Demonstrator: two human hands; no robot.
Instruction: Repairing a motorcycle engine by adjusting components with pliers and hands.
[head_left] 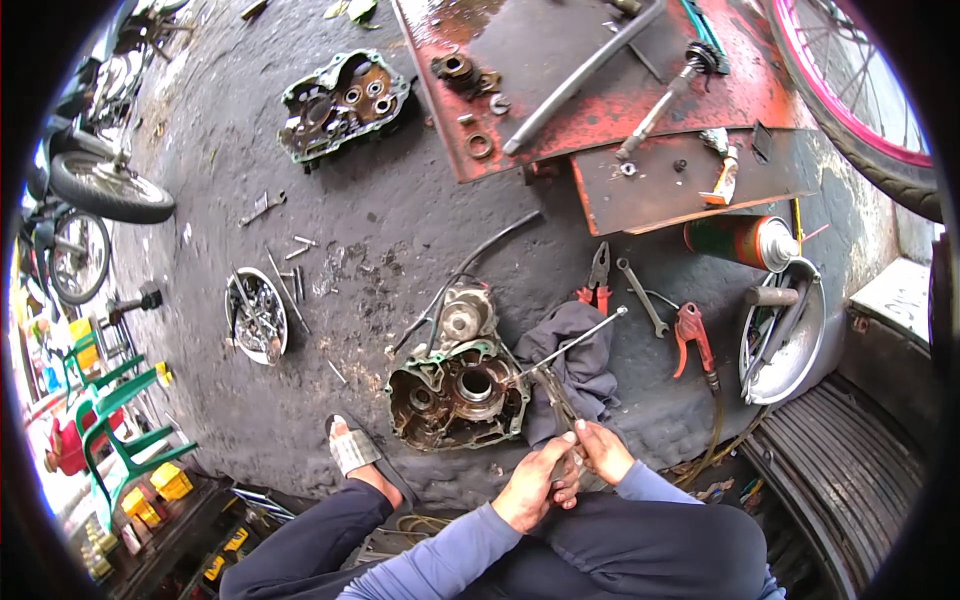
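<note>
Fingers of the left hand (535,490) and right hand (605,455) close around a metal tool (558,400) by the floor's (200,300) near edge, over a rag (590,372); an engine case (455,412) lies left.

Held tool (560,403): dull grey
Near casing (452,408): brown-stained grey, green edge
Cloth (585,365): dark grey
Sleeves (440,555): lavender-blue
Pliers (598,296): red handles
Desk (560,147): scuffed red, dark patches
Wheel rim (813,83): pink

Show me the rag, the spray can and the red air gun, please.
Rag (590,372): head view, on its grey folds below the thin metal rod.
Spray can (728,241): head view, on its coloured side.
Air gun (690,324): head view, on its red body.
</note>
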